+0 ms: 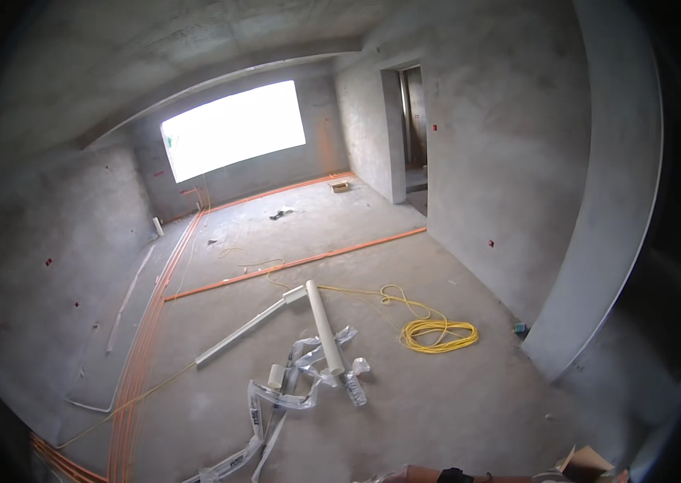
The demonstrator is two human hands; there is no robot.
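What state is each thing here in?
Near box: flap raised, partly cut off
Plastic wrap: crumpled, strewn out
White tube: lying down, one end on the wrap
Yellow cable: coiled, loose length trailing
Orange pipes: laid along the floor
Doorway: open

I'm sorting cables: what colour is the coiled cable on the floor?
The coiled cable is yellow; the head view shows it best.

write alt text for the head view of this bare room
A long pale tube and crumpled clear plastic wrap lie on the floor of a bare grey room, with a coiled yellow cable to their right. Beyond, orange conduits cross the floor, and a bright opening glares in the far wall.
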